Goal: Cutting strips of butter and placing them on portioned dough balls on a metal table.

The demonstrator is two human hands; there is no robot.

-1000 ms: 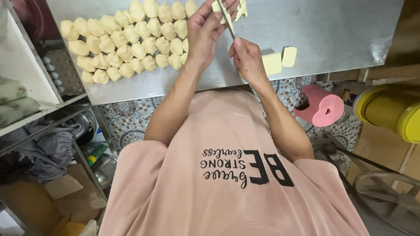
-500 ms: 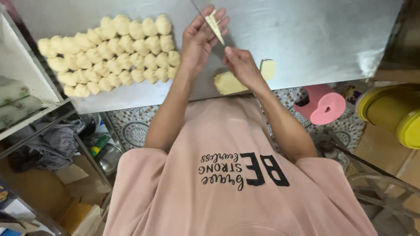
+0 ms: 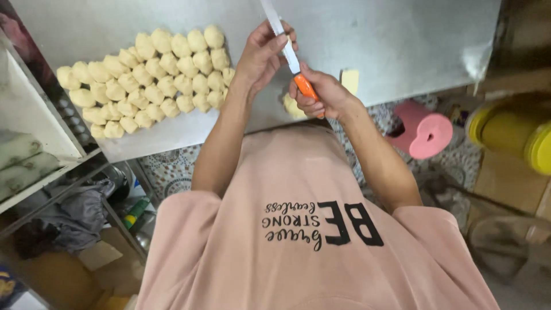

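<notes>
Two bare hands meet at the upper middle of the frame, above a grey metal surface (image 3: 402, 51), seen from a camera looking straight down over a pink shirt (image 3: 310, 241). The right hand (image 3: 321, 95) is closed around the orange handle of a knife (image 3: 287, 43). The knife's long axis runs from that handle, just right of centre, up and slightly left to the top edge of the frame, where the pale blade is cut off from view. The left hand (image 3: 261, 57) lies just to the left of the blade, its fingers curled in and its fingertips touching the blade a little above the handle. It pinches or wipes the blade rather than holding it fully; I cannot tell whether anything is between the fingers and the metal.

The blade therefore points away from the body, with the right hand's grip at its near end and the left hand at its side, nearer the tip.

Just below the hands a small lump of pale dough (image 3: 293, 106) lies on the surface, partly hidden by the right hand. A small flat piece of dough (image 3: 350, 80) lies near it to the right. In the upper left of the frame many rounded dough balls (image 3: 155, 80) sit packed in rows, well apart from the knife.
</notes>
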